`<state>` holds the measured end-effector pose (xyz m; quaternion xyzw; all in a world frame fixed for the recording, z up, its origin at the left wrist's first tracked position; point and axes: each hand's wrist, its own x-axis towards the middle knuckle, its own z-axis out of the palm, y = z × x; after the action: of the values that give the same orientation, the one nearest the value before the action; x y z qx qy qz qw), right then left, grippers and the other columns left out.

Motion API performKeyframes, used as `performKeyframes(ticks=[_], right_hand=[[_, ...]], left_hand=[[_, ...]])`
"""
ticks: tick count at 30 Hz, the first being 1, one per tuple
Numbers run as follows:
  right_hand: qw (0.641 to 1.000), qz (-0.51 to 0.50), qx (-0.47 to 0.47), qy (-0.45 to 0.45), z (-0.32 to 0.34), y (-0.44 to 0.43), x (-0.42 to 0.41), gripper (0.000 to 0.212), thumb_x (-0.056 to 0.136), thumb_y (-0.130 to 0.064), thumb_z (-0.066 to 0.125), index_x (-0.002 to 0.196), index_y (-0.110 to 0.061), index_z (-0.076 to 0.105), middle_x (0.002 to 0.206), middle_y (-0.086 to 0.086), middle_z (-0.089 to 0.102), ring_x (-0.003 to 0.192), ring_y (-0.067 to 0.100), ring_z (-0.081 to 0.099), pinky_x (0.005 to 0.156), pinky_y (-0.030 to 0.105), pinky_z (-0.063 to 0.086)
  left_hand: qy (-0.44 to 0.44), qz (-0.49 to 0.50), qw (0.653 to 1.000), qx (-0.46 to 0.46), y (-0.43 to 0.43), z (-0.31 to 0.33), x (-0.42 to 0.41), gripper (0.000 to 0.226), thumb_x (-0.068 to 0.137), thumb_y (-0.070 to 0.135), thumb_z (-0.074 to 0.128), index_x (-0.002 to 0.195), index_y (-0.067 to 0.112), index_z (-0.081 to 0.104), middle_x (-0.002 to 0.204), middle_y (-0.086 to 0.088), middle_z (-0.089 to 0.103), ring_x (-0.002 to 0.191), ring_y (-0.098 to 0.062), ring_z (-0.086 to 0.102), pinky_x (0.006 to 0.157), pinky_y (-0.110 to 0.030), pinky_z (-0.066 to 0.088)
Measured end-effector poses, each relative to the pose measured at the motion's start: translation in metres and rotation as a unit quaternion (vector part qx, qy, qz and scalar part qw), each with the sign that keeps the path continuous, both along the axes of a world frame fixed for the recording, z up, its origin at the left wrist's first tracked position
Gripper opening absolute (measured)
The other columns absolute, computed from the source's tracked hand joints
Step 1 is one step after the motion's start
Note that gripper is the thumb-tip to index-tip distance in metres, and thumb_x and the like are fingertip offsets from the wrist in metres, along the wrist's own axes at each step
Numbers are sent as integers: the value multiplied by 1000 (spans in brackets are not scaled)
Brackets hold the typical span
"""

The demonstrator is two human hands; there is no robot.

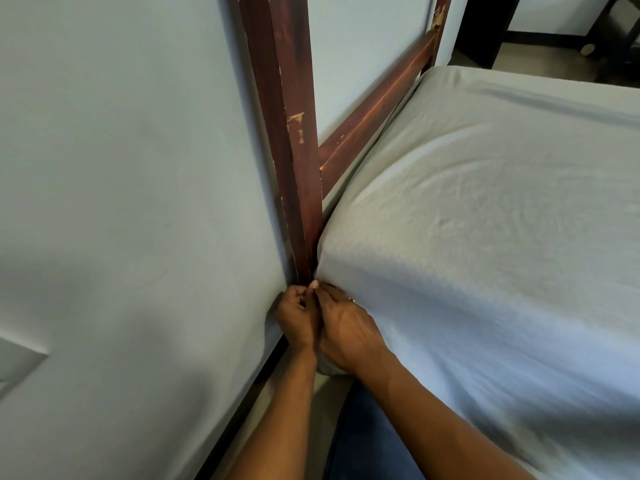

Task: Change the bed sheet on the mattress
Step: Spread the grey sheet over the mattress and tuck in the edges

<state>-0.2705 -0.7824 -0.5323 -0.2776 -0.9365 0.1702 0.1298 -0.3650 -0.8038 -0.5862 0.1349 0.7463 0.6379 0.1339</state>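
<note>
In the head view, the bed sheet (485, 237) is pale grey and lies stretched over the mattress, which fills the right side of the picture; the cloth is drawn down over the near corner and shows soft wrinkles on top. This corner presses against a dark red wooden bed post (298, 168) with chipped paint, and a side rail (377, 109) of the same wood runs from the post along the far edge of the mattress. Both hands are together at the bottom of the corner, just beside the foot of the post. The right hand (346, 330) has its fingers curled into the sheet at the corner's lower edge, and a fold of cloth hangs under its palm. The left hand (298, 320) touches the right one, with fingers curled tightly, but I cannot tell if it holds cloth. A pale wall (121, 168) stands on the left. Blue trousers (367, 438) show below the arms, and dark furniture (485, 29) stands far behind.
</note>
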Motion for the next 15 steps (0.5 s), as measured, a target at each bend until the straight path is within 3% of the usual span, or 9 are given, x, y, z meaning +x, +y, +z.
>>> performKeyframes(ticks=[2,4,6,7,9,12,14,15], right_hand=[[999,0,16,-39,-6,-1,-1,63,75,-23,80,133,-5,62,122,13,70,98,26,72,86,28,57],[997,-7,34,-75,-6,-1,-5,77,60,-24,88,129,0,65,116,16,72,95,26,74,85,29,59],[993,-21,59,-96,-8,-2,-6,92,48,-23,91,131,4,63,122,20,70,103,29,73,91,32,57],[994,-17,55,-96,-10,-1,-4,99,48,-22,91,137,6,58,132,22,65,114,32,69,101,33,52],[996,-16,37,-78,-11,2,4,105,65,-18,86,154,3,34,157,21,40,142,33,46,118,31,25],[996,15,19,-81,-8,6,10,91,90,-12,64,161,-4,7,170,12,9,157,27,13,117,22,-5],[996,17,30,-80,-6,6,11,90,89,-11,65,161,-2,12,169,14,12,156,29,17,118,24,-3],[995,19,35,-87,-7,5,11,96,79,-12,76,158,1,23,166,18,22,152,32,28,121,30,7]], left_hand=[[34,38,999,-17,-10,2,4,7,88,6,73,83,10,70,76,1,70,72,-19,68,63,-29,52],[53,80,995,-18,-24,11,10,22,85,-5,64,90,15,72,87,0,73,81,-19,70,72,-27,54],[-19,41,998,34,-32,25,16,32,88,-10,56,98,12,76,93,-2,77,90,-16,72,81,-25,56],[-78,3,995,61,-32,32,18,35,89,-12,54,105,9,75,98,-3,78,94,-15,73,85,-25,56],[-166,-40,981,90,-29,44,17,35,92,-12,53,116,4,71,106,-7,77,101,-15,72,89,-23,55],[-207,-75,972,80,-21,60,8,34,95,-9,52,125,0,65,116,-13,71,108,-20,68,93,-22,52],[-219,-96,969,68,-19,64,7,37,94,-9,52,128,-1,62,122,-14,69,109,-19,66,94,-21,50],[-219,-106,968,69,-20,65,10,40,94,-10,50,131,0,60,124,-11,67,107,-15,65,90,-17,50]])
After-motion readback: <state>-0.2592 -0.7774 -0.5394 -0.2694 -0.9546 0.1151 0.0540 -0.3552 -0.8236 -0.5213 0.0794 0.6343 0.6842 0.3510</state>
